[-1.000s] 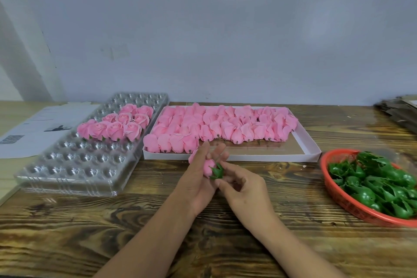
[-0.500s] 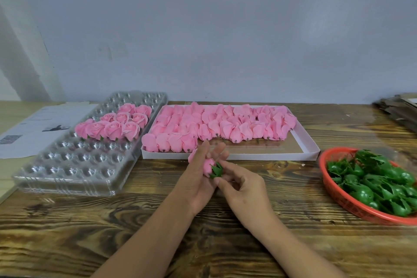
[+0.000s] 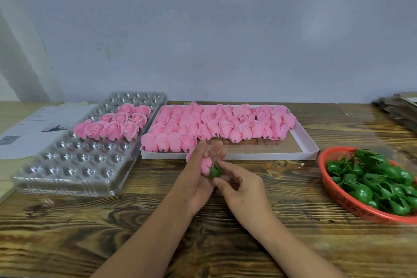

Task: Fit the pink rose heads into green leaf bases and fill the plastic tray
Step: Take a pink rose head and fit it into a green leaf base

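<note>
I see two bare hands meeting in the middle, over a wooden table (image 3: 90,228). The left hand (image 3: 194,184) holds a pink rose head (image 3: 206,165); some of its fingers stick out straight past the flower, and I cannot tell just how the others wrap it. The right hand (image 3: 242,187) has its fingers curled and pinches a green leaf base (image 3: 214,171) at the bottom of that rose head. The base touches the flower, but I cannot tell if it is all the way on. To the left sits the clear plastic tray (image 3: 74,171). A small bunch of finished roses (image 3: 114,124) stands in its far cups, and the near cups are bare. Behind the hands is a flat white box (image 3: 311,144) with many loose pink rose heads (image 3: 216,125) lying in rows. On the right is a red basket (image 3: 338,196) with a heap of green leaf bases (image 3: 379,183). Some white papers (image 3: 33,128) lie at the far left.
</note>
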Tool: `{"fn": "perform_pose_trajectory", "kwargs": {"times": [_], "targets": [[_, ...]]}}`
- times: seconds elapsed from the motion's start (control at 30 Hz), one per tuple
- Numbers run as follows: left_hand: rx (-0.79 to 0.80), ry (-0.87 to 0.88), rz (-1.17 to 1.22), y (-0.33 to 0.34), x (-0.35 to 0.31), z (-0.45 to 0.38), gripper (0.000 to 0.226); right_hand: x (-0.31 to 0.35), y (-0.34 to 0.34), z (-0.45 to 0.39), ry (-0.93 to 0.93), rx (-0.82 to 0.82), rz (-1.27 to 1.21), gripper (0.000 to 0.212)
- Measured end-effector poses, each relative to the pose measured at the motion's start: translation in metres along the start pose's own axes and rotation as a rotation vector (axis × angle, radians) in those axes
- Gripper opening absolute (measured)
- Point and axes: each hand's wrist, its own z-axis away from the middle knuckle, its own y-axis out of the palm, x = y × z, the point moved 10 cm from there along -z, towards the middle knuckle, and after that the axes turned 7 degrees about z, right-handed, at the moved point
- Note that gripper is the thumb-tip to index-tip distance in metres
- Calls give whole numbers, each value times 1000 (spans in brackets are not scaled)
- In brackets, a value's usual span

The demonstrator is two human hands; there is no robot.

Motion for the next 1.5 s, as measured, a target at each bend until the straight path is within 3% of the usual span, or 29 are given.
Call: {"fn": "perform_pose_trajectory", "kwargs": {"times": [0.13,0.33,0.4,0.53,0.7,0.8,0.97,1.5], "targets": [[7,6,-33,2,0,0,23,2,-1,0,-16,1,-12,41],[-18,16,-120,1,-2,0,68,7,-4,3,-37,0,-79,46],[-27,23,-139,0,-4,0,73,11,-5,4,-52,-1,-95,54],[20,68,-172,2,-8,1,54,12,-6,3,-48,2,-174,60],[39,67,-121,2,-7,-1,54,11,-5,2,-36,-4,-212,55],[39,50,-43,3,-5,0,33,6,-6,1,-5,-23,-275,46],[36,36,24,4,-5,1,23,-1,-11,2,43,-88,-225,34],[18,30,-31,1,-5,1,26,4,-7,6,82,-18,-136,39]]}}
